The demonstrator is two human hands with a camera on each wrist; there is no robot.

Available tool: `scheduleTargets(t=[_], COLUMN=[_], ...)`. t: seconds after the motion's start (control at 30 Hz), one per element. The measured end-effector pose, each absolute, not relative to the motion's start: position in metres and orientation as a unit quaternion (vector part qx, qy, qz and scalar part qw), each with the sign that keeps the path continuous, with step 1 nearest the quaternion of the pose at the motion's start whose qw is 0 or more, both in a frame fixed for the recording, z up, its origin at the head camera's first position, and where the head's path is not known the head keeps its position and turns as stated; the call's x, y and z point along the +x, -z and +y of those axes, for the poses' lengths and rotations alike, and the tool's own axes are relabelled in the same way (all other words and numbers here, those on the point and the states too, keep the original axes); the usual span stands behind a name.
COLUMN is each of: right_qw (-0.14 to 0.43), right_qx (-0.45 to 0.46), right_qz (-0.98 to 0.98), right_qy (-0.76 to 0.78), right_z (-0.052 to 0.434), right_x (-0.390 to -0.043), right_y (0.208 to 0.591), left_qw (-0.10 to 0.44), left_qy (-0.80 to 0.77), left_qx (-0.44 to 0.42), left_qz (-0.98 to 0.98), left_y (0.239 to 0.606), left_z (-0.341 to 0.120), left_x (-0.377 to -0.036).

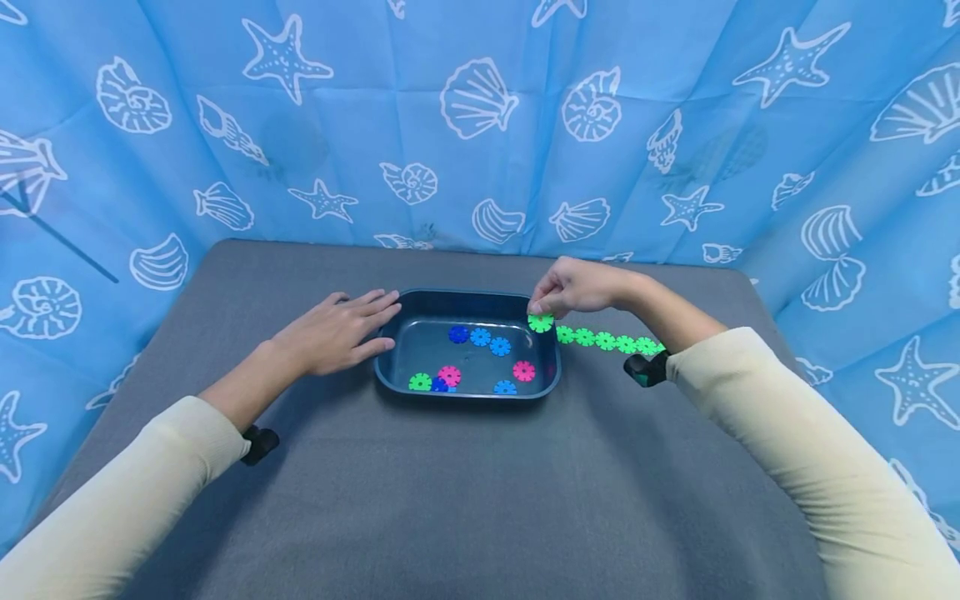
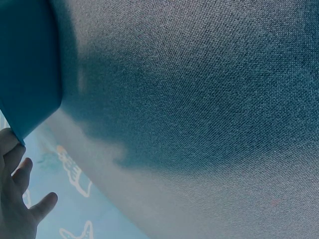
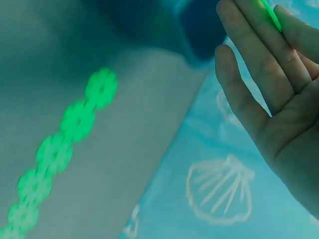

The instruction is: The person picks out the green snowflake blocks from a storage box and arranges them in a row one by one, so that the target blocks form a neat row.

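Observation:
My right hand point(image 1: 573, 286) pinches a green notched disc point(image 1: 540, 322) between thumb and fingers, over the right rim of a dark tray point(image 1: 468, 393). In the right wrist view the pinched disc point(image 3: 271, 15) appears edge-on. The left hand point(image 1: 337, 333) has its fingers extended, with the fingertips at the tray's left rim. Inside the tray lie blue discs point(image 1: 480, 337), pink discs point(image 1: 524, 371) and a green disc point(image 1: 420, 382). Several green discs form a row point(image 1: 605, 340) on the table right of the tray, partly hidden by the right forearm.
A grey cloth point(image 1: 465, 492) covers the table. Behind it and at both sides hangs a blue curtain point(image 1: 360, 117) printed with white shells and starfish. Dark wrist straps point(image 1: 647, 369) sit at both sleeve cuffs.

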State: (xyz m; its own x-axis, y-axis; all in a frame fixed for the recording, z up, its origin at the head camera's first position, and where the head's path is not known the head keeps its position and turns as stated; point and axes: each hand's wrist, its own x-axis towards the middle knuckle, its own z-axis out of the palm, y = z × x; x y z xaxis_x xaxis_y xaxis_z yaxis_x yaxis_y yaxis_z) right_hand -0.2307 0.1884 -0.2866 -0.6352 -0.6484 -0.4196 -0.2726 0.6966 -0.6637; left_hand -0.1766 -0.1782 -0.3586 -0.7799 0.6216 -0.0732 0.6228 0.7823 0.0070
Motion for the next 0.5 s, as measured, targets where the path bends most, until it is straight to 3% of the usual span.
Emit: scheduleTargets(t=[0.5], right_qw=[0.303], right_qx=[-0.188], right_qz=[0.880], right_qy=[0.315], right_z=[0.296], right_x=[-0.221], right_y=[0.284], left_qw=[0.038], left_qy=[0.006], left_qx=[0.329], left_qz=[0.944], left_y=[0.358], left_z=[-0.178], left_x=[-0.176])
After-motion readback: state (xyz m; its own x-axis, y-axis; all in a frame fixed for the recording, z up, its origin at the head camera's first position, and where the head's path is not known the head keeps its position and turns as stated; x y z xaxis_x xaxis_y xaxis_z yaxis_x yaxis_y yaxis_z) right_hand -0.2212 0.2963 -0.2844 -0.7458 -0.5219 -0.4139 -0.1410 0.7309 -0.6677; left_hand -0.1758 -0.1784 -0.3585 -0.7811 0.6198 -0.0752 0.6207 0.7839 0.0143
